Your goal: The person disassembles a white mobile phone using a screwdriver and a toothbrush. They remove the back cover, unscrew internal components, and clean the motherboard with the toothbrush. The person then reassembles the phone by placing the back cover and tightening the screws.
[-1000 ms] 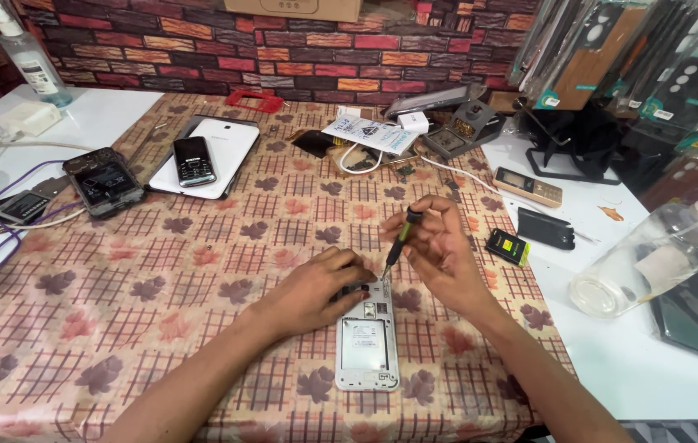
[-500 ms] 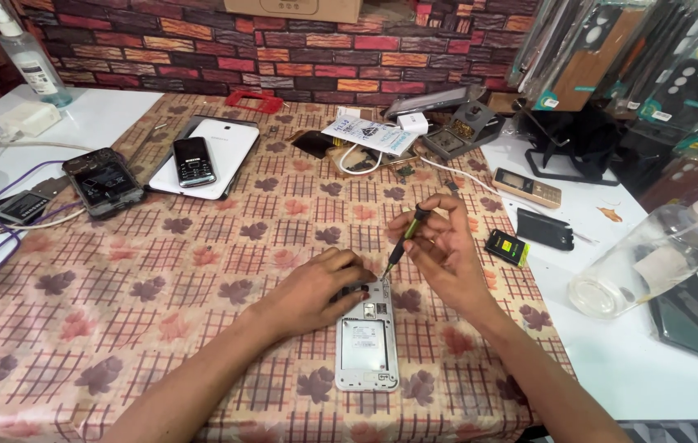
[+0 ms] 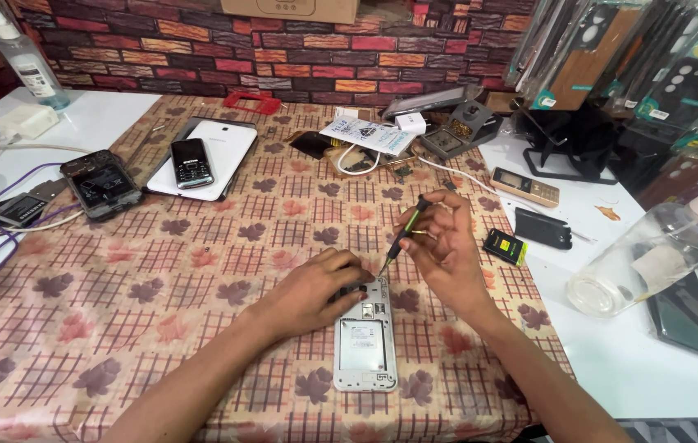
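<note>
A white phone (image 3: 364,343) lies face down with its back cover off on the patterned tablecloth (image 3: 160,279). My left hand (image 3: 316,287) rests on the phone's upper left corner and holds it down. My right hand (image 3: 446,246) grips a small screwdriver (image 3: 402,234) with a black and green handle. The screwdriver is tilted, and its tip meets the top edge of the phone next to my left fingers.
A white tablet (image 3: 201,156) with a small black phone (image 3: 191,162) on it lies at the back left, next to an opened dark phone (image 3: 103,184) with cables. A black battery (image 3: 504,246), a dark cover (image 3: 542,228) and a clear bottle (image 3: 652,262) lie at the right.
</note>
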